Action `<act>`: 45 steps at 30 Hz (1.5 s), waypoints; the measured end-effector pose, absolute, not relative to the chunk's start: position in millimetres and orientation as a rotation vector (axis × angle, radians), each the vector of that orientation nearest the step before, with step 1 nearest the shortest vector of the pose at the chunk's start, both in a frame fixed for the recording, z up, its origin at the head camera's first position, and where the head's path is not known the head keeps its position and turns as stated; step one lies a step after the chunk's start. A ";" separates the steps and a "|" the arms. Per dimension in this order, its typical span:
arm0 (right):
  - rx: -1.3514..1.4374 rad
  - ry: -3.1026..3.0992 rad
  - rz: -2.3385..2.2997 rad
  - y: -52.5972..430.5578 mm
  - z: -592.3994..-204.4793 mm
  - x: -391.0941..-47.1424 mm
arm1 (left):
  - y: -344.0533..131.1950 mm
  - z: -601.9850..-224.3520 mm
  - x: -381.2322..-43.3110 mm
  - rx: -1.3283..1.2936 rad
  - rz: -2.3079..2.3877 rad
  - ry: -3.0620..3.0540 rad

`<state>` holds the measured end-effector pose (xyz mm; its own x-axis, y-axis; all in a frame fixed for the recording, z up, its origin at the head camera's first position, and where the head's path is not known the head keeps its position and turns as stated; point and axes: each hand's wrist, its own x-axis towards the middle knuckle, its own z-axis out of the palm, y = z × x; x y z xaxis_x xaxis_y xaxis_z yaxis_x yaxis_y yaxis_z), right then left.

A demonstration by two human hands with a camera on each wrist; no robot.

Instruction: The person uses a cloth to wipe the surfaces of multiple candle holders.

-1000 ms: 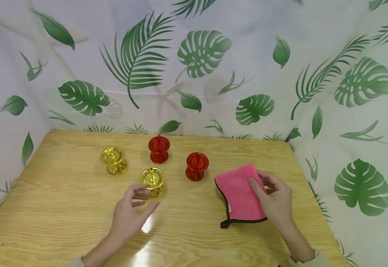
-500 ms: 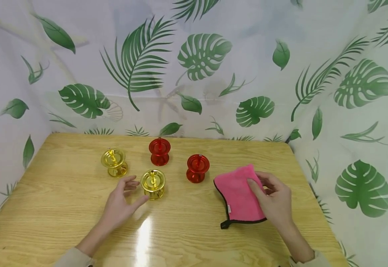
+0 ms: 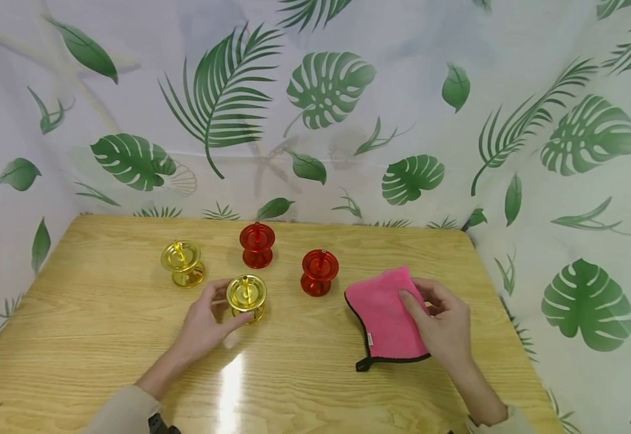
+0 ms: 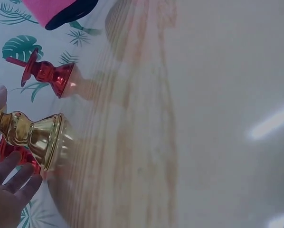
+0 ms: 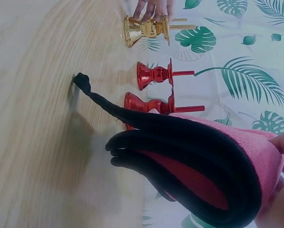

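My left hand reaches around a gold candle holder, thumb in front of its base and fingers on its far left side. In the left wrist view the fingers extend fairly straight beside the gold stem, with the thumb on the opposite side. The holder stands upright on the table. My right hand grips a folded pink cloth between thumb and fingers; its black edging and small black loop hang toward the table. In the right wrist view the cloth's folded layers show from the edge.
A second gold candle holder stands to the left. Two red candle holders stand behind, one at the back and another nearer the cloth. The wooden table meets a leaf-printed curtain at its back and sides.
My left hand drew back left from the front gold holder, then came in around it from the left. The right hand and cloth have stayed nearly still.
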<state>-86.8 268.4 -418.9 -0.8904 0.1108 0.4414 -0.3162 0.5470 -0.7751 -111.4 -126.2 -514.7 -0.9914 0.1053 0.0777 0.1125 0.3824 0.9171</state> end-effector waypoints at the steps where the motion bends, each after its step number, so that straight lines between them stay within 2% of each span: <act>1: 0.167 -2.344 1.301 268.1 -418.6 -86.7 | -125.4 -515.1 -111.9 -0.203 -1.727 -2.612; 27: 0.178 -2.334 1.348 263.6 -415.8 -86.3 | -115.8 -513.8 -115.6 -0.306 -1.824 -2.490; 34: 0.228 -2.338 1.340 257.9 -412.1 -85.8 | -108.5 -501.6 -112.2 -0.356 -1.708 -2.468; 45: 0.310 -2.356 1.387 221.2 -373.8 -74.9 | -90.8 -465.2 -99.6 -0.410 -1.521 -2.461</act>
<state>-74.9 221.2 -373.8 -0.9004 0.0062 0.4350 -0.3774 0.4863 -0.7881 -99.6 -90.8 -465.2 -0.9371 0.1202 0.3277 0.3469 0.4259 0.8357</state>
